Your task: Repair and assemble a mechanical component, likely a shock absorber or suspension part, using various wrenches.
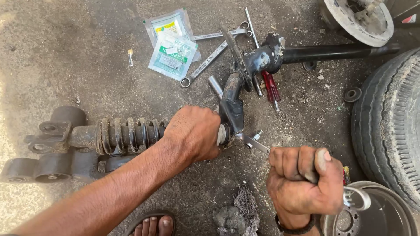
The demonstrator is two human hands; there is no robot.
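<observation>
Gritty concrete floor [65,52]; two white-green sachets [173,43] lie beyond. Shock absorber [122,135] gripped by left hand [192,133]; right hand [304,179] fisted on apparently a spanner [256,143].

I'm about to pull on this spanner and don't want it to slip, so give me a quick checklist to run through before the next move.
1. Left hand steadying the shock absorber: ok, it grips the end next to the black bracket.
2. Right hand closed on the spanner: ok, fist shut around the handle.
3. Spanner head seated on the fastener: cannot tell, the joint is small and partly hidden by the bracket.
4. Foot out of the pull path: not ok, sandalled toes lie close below the hands.
5. Loose tools out of the way: ok, the spare spanners and red-handled screwdriver lie beyond the bracket.
6. Rag within reach: ok, beside the right hand.
</observation>
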